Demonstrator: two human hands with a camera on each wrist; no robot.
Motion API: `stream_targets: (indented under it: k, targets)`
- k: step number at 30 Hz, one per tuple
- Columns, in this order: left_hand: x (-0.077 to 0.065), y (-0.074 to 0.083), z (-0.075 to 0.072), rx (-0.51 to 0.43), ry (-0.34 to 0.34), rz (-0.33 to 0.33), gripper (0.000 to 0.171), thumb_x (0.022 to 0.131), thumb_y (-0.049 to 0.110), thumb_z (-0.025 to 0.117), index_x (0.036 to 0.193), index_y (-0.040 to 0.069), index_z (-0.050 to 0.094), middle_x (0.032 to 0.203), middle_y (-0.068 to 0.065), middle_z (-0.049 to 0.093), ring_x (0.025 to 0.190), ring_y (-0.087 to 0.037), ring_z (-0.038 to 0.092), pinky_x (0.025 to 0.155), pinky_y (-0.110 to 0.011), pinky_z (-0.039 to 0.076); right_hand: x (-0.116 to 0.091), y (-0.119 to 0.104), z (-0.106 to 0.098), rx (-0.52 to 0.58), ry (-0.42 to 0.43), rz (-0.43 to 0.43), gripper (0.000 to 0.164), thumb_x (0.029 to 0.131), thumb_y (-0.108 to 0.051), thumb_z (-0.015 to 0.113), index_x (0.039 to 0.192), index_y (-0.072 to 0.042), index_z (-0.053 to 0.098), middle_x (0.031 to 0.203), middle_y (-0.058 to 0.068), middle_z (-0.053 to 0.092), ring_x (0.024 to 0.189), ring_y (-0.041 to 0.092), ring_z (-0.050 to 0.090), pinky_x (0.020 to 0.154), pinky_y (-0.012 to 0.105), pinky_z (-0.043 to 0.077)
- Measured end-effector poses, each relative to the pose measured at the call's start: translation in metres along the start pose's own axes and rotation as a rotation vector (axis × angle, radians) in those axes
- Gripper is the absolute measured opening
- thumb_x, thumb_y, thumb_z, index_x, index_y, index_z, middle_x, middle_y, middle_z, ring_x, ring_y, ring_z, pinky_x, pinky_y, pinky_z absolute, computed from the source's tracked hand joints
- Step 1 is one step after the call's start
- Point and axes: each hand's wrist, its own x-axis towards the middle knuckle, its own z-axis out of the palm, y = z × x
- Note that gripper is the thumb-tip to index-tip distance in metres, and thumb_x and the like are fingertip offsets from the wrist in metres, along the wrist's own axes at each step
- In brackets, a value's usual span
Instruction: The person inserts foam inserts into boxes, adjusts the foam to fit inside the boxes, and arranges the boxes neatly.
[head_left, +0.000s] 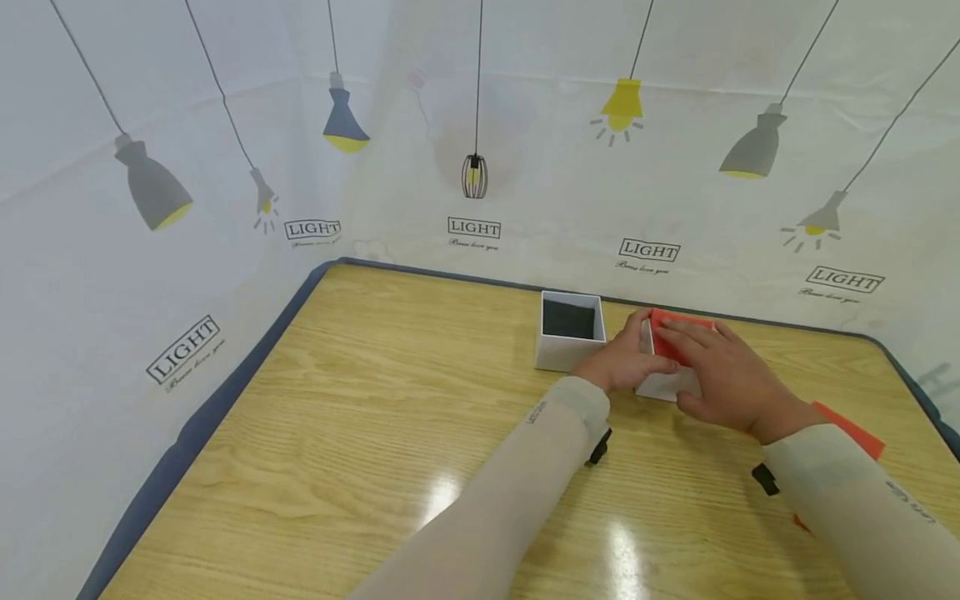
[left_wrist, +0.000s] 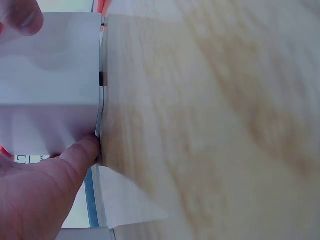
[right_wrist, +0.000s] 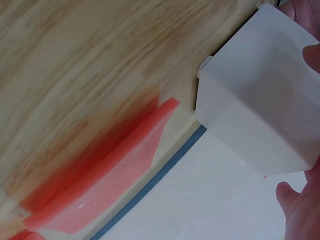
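Observation:
In the head view, a white box (head_left: pixel 666 385) with a red sheet (head_left: pixel 667 348) at its top stands between both hands. My left hand (head_left: pixel 618 358) holds its left side, thumb reaching across the near top edge. The fingers of my right hand (head_left: pixel 723 371) lie stretched over the red sheet, with the thumb low by the box's near face. The left wrist view shows the white box (left_wrist: pixel 50 65) close up, a finger at its bottom corner. The same box (right_wrist: pixel 260 95) fills the upper right of the right wrist view; its top is hidden there.
A second white box (head_left: pixel 566 353), uncovered with a dark insert (head_left: pixel 568 320) inside, stands just left of my left hand. Another red sheet (head_left: pixel 851 429) lies on the wooden table (head_left: pixel 360 400) beneath my right forearm. A printed white curtain (head_left: pixel 405 150) borders the table's far and left edges.

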Motion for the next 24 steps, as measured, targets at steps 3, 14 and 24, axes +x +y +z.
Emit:
stream_targets:
  k: [3,14,24]
  targets:
    - [0.0001,0.0003,0.0002,0.0,0.003,-0.007,0.093,0.09,0.035,0.081,0.163,0.04,0.023,0.165,0.01,0.039,0.148,-0.013,0.04,0.125,-0.041,0.033,-0.0008,0.0014,0.0,0.0,-0.011,0.016,0.085,0.08,-0.016,0.077,0.158,-0.004,0.045,0.164,0.017,0.043,0.152,0.039,0.036,0.121,0.07,0.023]
    - [0.0001,0.0008,-0.0002,0.024,0.006,-0.02,0.092,0.091,0.037,0.08,0.163,0.042,0.023,0.165,0.009,0.039,0.148,-0.014,0.042,0.124,-0.042,0.035,-0.0002,0.0028,-0.0002,0.022,-0.052,0.02,0.084,0.082,-0.017,0.075,0.158,-0.003,0.044,0.163,0.02,0.043,0.15,0.043,0.036,0.122,0.071,0.019]
    - [0.0006,0.0026,0.0007,0.012,0.002,-0.034,0.089,0.091,0.036,0.082,0.159,0.047,0.026,0.165,0.009,0.04,0.146,-0.016,0.044,0.123,-0.047,0.036,-0.0021,0.0025,0.0009,0.014,-0.114,0.037,0.08,0.079,-0.02,0.079,0.152,-0.002,0.051,0.16,0.02,0.047,0.149,0.043,0.037,0.121,0.072,0.02]
